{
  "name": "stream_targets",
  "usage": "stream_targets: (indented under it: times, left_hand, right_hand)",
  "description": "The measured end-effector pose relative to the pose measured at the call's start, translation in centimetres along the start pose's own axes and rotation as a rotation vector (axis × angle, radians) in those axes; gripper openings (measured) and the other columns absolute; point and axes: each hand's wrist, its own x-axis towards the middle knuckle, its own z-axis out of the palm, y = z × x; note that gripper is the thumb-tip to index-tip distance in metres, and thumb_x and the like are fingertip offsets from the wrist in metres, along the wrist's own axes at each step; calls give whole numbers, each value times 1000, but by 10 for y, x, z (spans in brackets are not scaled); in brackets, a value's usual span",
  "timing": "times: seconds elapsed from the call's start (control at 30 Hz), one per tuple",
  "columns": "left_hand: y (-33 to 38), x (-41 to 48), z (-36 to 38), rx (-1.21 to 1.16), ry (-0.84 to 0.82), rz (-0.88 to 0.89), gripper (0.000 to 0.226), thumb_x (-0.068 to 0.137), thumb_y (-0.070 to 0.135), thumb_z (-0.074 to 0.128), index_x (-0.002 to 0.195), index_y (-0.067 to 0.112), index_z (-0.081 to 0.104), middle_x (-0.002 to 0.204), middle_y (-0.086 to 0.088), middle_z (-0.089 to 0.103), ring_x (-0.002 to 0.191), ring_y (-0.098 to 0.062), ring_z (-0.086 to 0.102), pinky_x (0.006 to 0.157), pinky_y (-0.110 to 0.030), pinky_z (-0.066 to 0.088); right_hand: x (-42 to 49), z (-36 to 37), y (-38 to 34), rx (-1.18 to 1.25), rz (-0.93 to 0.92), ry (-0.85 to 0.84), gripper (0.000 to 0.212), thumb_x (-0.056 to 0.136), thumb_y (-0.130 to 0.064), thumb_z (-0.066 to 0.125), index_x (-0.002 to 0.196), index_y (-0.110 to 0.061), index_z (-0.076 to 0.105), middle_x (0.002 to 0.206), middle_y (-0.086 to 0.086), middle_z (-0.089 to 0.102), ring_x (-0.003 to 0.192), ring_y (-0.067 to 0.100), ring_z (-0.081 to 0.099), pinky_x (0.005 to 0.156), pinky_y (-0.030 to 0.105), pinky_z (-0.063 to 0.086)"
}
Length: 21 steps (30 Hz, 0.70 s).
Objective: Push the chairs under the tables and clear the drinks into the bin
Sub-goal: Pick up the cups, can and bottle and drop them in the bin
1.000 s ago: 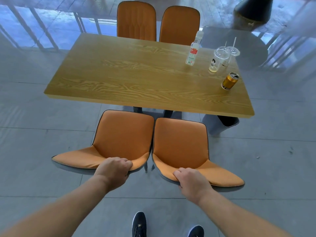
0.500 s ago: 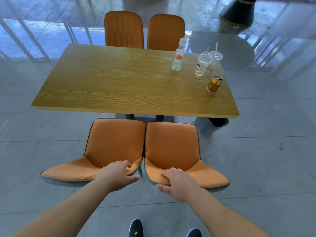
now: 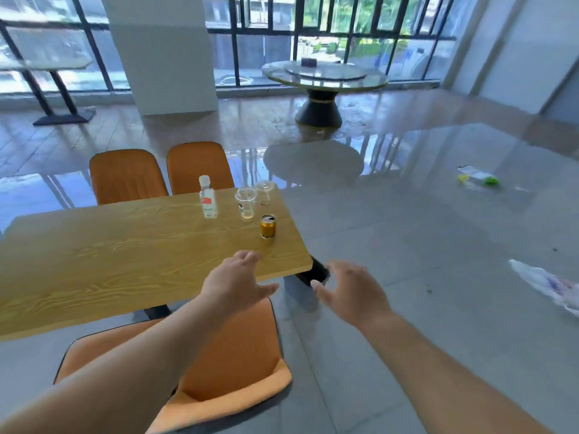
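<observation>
Fingers (image 3: pixel 250 256) of both hands spread, empty.

Glossy grey floor (image 3: pixel 438 245), round table (image 3: pixel 324 77), tall windows (image 3: pixel 329 32).

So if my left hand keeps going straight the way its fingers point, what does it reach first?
Probably the gold can. The left hand is open over the table's near right corner, fingers aimed up at the drinks, and the can stands nearest. Depth is hard to judge.
</observation>
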Motion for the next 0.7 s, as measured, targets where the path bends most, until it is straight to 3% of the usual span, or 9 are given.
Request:
stream_targets:
  times: [0.13,0.27,0.47,0.7]
  left_hand:
    - [111,43,-9,-4,81,92,89,77,82,60,148,32,39,152,5,46,120,-25,60,76,-34,52]
    - [202,80,-1,0,115,169,87,74,83,58,145,35,40,146,6,50,115,-23,62,72,-32,46]
    - [280,140,41,-15,31,230,84,75,81,56,144,36,39,143,6,52,128,-20,50,95,-40,49]
    - [334,261,104,-109,-12,258,85,76,81,54,145,33,41,143,5,51,132,-22,46,100,-40,45]
  right_hand:
    - [9,-80,70,-44,23,91,67,85,-66,64,134,-21,60,131,5,63,120,31,54,96,44,49]
    - [16,-135,134,-75,53,138,69,86,-67,62,138,-22,57,136,4,60,122,30,54,95,42,49]
    - [38,-160,218,-128,117,114,59,89,-66,57,128,-22,62,127,2,65,120,26,52,93,40,48]
    - [115,-155,313,-162,184,40,68,87,-75,48,131,-25,60,129,-1,62,120,23,54,93,40,49]
